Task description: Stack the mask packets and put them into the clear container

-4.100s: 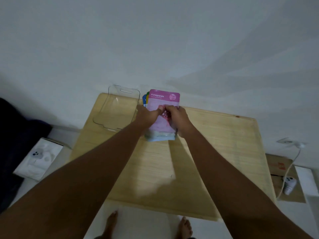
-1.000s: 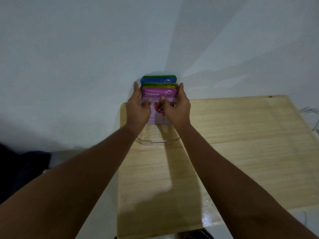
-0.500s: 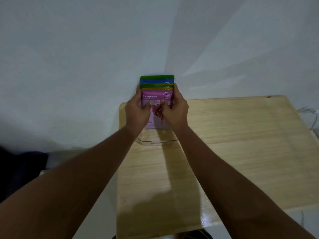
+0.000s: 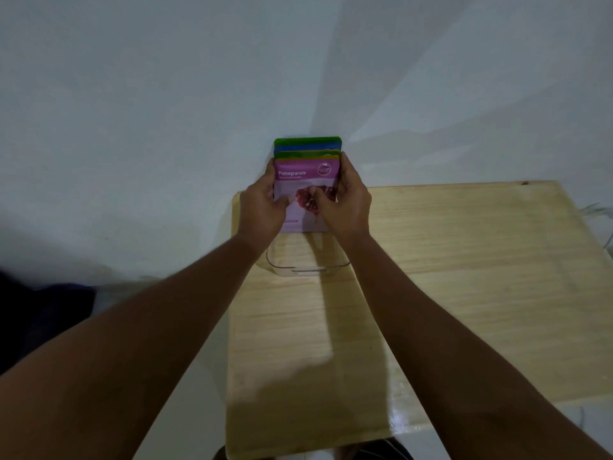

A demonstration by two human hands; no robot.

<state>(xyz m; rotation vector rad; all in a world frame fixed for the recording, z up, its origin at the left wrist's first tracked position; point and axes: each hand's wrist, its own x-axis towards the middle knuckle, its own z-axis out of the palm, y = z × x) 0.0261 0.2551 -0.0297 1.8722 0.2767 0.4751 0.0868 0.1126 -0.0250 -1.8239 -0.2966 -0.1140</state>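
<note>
Head cam, only view: both bare hands meet at upper centre of frame, w/ forearms running in from the lower corners. Left hand (image 4: pixel 262 209) wraps the left edge of an upright stack of mask packets (image 4: pixel 306 167); its thumb presses on the front packet and the fingers curl round behind. Right hand (image 4: pixel 348 202) does the same on the right edge, thumb on the front, so the stack is squeezed between the two hands.

Front packet is a purple foil sachet (image 4: pixel 303 194) marked "Pomegranate" w/ a red fruit pic. Behind it, green, yellowish and blue packet tops (image 4: pixel 307 145) step up one above another, fanned a bit, not flush.

Clear plastic container w/ a slot handle (image 4: pixel 306 265) sits at the far-left corner of a pale wooden table (image 4: pixel 464 277), just below the hands. Stack's lower end is right over its open top; can't tell if the bottom edge is inside yet or touching.

White wall (image 4: pixel 166 94) fills the upper frame.
</note>
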